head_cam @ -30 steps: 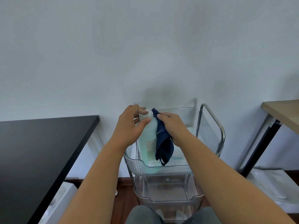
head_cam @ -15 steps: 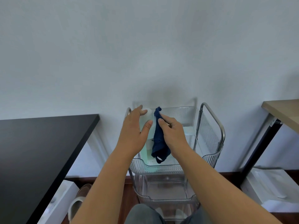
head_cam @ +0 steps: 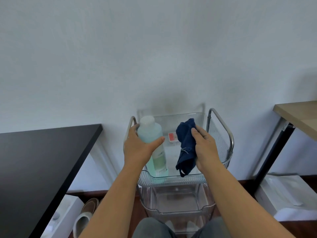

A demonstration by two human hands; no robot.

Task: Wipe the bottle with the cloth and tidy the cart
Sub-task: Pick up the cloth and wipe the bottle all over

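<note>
a second ago the cloth (head_cam: 186, 146) was pressed against the bottle (head_cam: 151, 145) near its cap, both hands close together over the cart (head_cam: 221, 134). now the two have come apart — the cloth has swung off to the right and no longer touches the bottle, which stands upright at the front left corner of the cart's top tray. that reads as the wiping stroke being finished, or at least paused, with the tidying part of the job about to begin; whether the bottle is clean all round cannot be told from here.

the left hand (head_cam: 139, 148) wraps round the upper body of the bottle from the left, thumb across the front and fingers curled behind, the forearm reaching straight up from the lower edge of the view. the right hand (head_cam: 205, 148) grips the bunched dark blue cloth, thumb and fingers closed on it so that it hangs in a loose fold above the right half of the top tray; a frayed thread shows on its middle.

between the hands, near the back of the tray, a small red and white box (head_cam: 172, 137) lies uncovered — it was hidden behind the hands before. the lower trays look bare, though glare on the clear plastic makes that uncertain.
</note>
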